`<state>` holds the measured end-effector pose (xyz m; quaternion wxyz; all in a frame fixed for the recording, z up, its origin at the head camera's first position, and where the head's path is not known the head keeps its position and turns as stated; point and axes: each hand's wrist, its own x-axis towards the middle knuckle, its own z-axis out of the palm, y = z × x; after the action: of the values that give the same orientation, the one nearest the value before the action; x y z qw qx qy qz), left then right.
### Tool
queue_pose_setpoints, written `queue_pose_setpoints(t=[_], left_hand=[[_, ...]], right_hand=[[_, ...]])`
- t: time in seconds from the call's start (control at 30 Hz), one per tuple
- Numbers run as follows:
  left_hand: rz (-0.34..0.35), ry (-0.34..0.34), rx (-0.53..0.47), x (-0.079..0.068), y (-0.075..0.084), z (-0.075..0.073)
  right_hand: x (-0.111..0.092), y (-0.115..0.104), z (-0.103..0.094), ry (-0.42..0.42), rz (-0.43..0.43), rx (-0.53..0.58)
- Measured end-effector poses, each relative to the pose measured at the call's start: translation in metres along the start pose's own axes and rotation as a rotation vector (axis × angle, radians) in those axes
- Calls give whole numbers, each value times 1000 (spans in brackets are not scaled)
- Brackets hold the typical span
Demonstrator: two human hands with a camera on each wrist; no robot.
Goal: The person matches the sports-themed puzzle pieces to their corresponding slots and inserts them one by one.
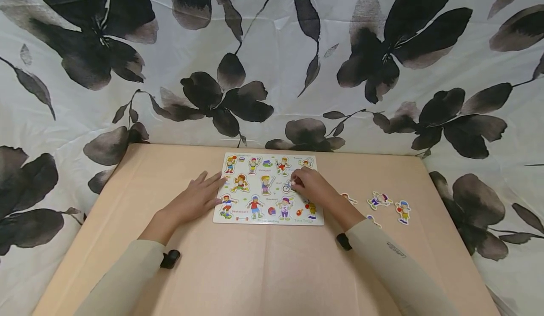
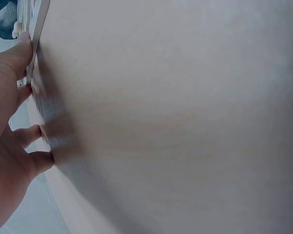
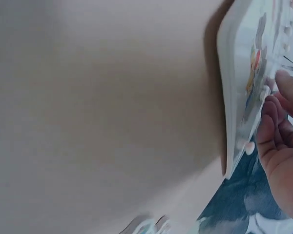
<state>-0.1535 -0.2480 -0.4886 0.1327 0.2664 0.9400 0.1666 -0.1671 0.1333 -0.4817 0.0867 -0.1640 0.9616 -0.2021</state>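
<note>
A white puzzle board with colourful sports figures lies flat on the table. Along its left edge rests my left hand, fingers stretched out; in the left wrist view the thumb touches the board's edge and other fingertips meet the tabletop. Over the board's right side, my right hand pinches a puzzle piece between thumb and fingers, beside a printed bicycle. The fingers largely hide that piece. In the right wrist view, a small pale knob shows by the curled fingers, above the board.
Loose figure pieces lie right of the board: one with outstretched limbs, one upright figure, and two partly covered by the right forearm. The beige table meets a floral cloth at its back edge.
</note>
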Motion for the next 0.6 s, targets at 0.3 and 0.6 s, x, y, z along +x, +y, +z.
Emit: queue_pose_setpoints(t=[0.3, 0.6], left_hand=[[-1, -6, 22, 1, 0, 0], [4, -14, 48, 1, 1, -2]], right_hand=[[-39, 37, -23, 111, 11, 118], [-83, 79, -35, 149, 64, 119]])
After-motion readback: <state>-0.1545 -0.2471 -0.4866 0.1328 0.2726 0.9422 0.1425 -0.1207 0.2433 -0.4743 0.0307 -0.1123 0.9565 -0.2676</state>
